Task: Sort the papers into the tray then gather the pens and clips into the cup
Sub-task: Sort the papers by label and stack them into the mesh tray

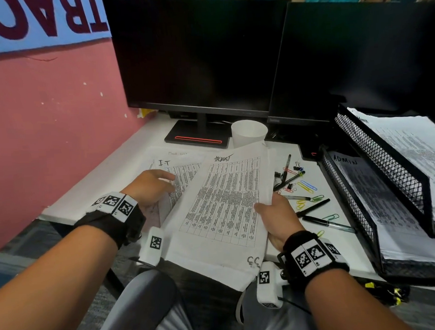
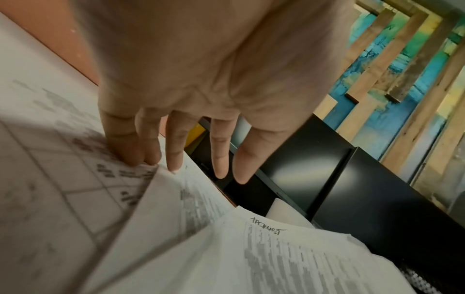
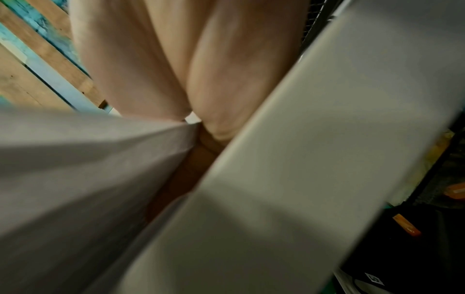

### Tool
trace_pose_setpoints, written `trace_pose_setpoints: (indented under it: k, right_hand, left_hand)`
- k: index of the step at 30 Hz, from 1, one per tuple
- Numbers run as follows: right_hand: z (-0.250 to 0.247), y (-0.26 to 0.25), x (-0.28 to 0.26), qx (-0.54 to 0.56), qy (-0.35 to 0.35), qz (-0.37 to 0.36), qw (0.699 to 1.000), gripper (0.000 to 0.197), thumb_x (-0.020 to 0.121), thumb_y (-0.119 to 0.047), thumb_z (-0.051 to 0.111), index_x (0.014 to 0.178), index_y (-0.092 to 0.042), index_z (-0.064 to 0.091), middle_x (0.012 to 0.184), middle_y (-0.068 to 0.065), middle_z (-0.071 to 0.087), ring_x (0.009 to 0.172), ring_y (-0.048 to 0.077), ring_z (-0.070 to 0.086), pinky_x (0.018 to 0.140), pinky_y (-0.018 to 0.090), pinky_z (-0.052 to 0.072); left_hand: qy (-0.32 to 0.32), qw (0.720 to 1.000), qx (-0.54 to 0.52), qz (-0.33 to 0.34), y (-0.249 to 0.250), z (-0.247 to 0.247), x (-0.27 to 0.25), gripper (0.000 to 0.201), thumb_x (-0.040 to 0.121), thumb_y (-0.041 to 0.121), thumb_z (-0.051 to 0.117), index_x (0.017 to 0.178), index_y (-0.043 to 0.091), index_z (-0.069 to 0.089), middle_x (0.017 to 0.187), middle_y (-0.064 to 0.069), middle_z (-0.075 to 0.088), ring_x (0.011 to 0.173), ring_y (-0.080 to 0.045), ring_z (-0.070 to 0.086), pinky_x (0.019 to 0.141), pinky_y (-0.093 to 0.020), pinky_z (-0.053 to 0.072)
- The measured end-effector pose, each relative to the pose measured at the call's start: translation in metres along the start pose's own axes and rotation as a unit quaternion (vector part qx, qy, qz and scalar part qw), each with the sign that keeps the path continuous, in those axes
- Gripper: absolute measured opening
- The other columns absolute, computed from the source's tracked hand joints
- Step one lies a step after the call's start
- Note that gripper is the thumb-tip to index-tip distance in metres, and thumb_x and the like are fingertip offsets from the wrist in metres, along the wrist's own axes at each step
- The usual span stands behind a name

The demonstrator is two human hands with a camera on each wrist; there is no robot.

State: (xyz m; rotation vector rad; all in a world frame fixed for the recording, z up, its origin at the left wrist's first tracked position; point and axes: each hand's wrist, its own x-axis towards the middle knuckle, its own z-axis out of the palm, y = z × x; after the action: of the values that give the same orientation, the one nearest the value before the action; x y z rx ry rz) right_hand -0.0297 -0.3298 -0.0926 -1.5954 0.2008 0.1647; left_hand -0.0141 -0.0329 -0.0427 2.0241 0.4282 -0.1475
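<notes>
Pinched at its right edge in the right hand (image 1: 277, 218), white printed table sheet (image 1: 223, 202) lay long-axis away, black mesh tray (image 1: 352, 208) just rightward; left hand (image 1: 149, 187) flat, fingers straight, on the bench papers (image 1: 176, 177)

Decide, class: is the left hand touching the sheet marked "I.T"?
Touching. The left wrist view shows the left hand's fingers pressed onto the sheet marked "I.T".
</notes>
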Motion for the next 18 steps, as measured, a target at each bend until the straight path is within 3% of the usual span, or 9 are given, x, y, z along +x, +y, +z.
trace_pose_setpoints:
  k: [2, 3, 5, 8, 11, 13, 15, 16, 18]
  right_hand:
    - [0.000, 0.000, 0.000, 0.000, 0.000, 0.001, 1.000, 0.044, 0.102, 0.005, 0.051, 0.109, -0.033, 0.070, 0.120, 0.004, 0.077, 0.112, 0.031, 0.072, 0.104, 0.057, 0.056]
    - [0.000, 0.000, 0.000, 0.000, 0.000, 0.002, 1.000, 0.044, 0.101, 0.005, 0.051, 0.107, -0.034, 0.070, 0.120, 0.004, 0.077, 0.112, 0.031, 0.072, 0.104, 0.058, 0.056]
    - [0.000, 0.000, 0.000, 0.001, 0.001, -0.001, 1.000, 0.045, 0.101, 0.006, 0.050, 0.103, -0.034, 0.071, 0.119, 0.004, 0.077, 0.112, 0.031, 0.073, 0.103, 0.058, 0.056]
    - [0.000, 0.001, 0.001, 0.009, 0.000, 0.000, 1.000, 0.046, 0.101, 0.006, 0.051, 0.101, -0.034, 0.071, 0.120, 0.005, 0.077, 0.112, 0.031, 0.072, 0.103, 0.058, 0.056]
    - [0.000, 0.001, 0.002, 0.009, 0.001, 0.001, 1.000, 0.045, 0.101, 0.005, 0.052, 0.100, -0.036, 0.072, 0.118, 0.004, 0.077, 0.111, 0.031, 0.073, 0.103, 0.059, 0.056]
    - [-0.001, 0.001, 0.002, 0.014, 0.001, 0.003, 1.000, 0.045, 0.102, 0.005, 0.052, 0.100, -0.035, 0.071, 0.117, 0.004, 0.077, 0.111, 0.031, 0.073, 0.103, 0.058, 0.056]
    - [-0.001, 0.001, 0.001, 0.018, 0.000, 0.003, 1.000, 0.045, 0.102, 0.006, 0.052, 0.100, -0.035, 0.071, 0.118, 0.003, 0.077, 0.112, 0.030, 0.072, 0.104, 0.057, 0.056]
    - [-0.001, 0.001, 0.001, 0.021, -0.003, 0.003, 1.000, 0.045, 0.102, 0.006, 0.051, 0.101, -0.035, 0.071, 0.119, 0.004, 0.077, 0.112, 0.030, 0.072, 0.104, 0.057, 0.056]
    - [-0.001, 0.001, 0.001, 0.025, -0.004, 0.003, 1.000, 0.046, 0.102, 0.006, 0.051, 0.103, -0.035, 0.070, 0.120, 0.004, 0.076, 0.113, 0.031, 0.072, 0.105, 0.057, 0.055]
  left_hand:
    - [-0.003, 1.000, -0.019, -0.011, 0.004, -0.001, -0.001, 0.025, 0.091, 0.011, 0.073, 0.110, 0.027, 0.073, 0.071, -0.001, 0.057, 0.063, -0.022, 0.045, 0.066, -0.029, 0.038]
    - [-0.008, 0.999, -0.046, -0.025, 0.005, -0.002, 0.001, 0.029, 0.091, 0.009, 0.073, 0.114, 0.026, 0.073, 0.069, -0.001, 0.053, 0.058, -0.020, 0.042, 0.062, -0.029, 0.037]
    - [-0.016, 0.992, -0.117, -0.052, 0.007, -0.003, 0.002, 0.030, 0.093, 0.004, 0.069, 0.117, 0.023, 0.070, 0.089, -0.008, 0.059, 0.068, -0.023, 0.050, 0.064, -0.032, 0.045]
    - [-0.016, 0.982, -0.172, -0.079, 0.008, -0.003, -0.003, 0.030, 0.097, 0.000, 0.064, 0.118, 0.022, 0.063, 0.126, -0.016, 0.059, 0.102, -0.037, 0.063, 0.082, -0.046, 0.058]
    - [-0.026, 0.975, -0.208, -0.071, -0.004, -0.001, -0.002, 0.054, 0.097, -0.003, 0.063, 0.141, 0.024, 0.048, 0.108, -0.018, 0.068, 0.083, -0.036, 0.069, 0.066, -0.045, 0.061]
    - [-0.030, 0.986, -0.156, -0.040, -0.013, 0.002, 0.000, 0.075, 0.090, -0.001, 0.071, 0.147, 0.041, 0.047, 0.120, -0.019, 0.072, 0.096, -0.041, 0.074, 0.085, -0.055, 0.063]
    - [-0.041, 0.997, -0.059, 0.013, -0.018, 0.006, 0.000, 0.069, 0.083, 0.003, 0.074, 0.118, 0.061, 0.068, 0.132, -0.016, 0.070, 0.107, -0.040, 0.073, 0.099, -0.055, 0.059]
    - [-0.033, 0.999, -0.030, 0.025, -0.017, 0.007, -0.001, 0.061, 0.083, 0.000, 0.072, 0.103, 0.058, 0.076, 0.133, -0.015, 0.070, 0.105, -0.036, 0.073, 0.099, -0.049, 0.060]
    - [0.011, 0.999, -0.002, 0.041, -0.012, 0.005, -0.008, 0.056, 0.086, -0.009, 0.065, 0.099, 0.043, 0.081, 0.132, -0.019, 0.070, 0.077, -0.022, 0.069, 0.073, -0.031, 0.060]
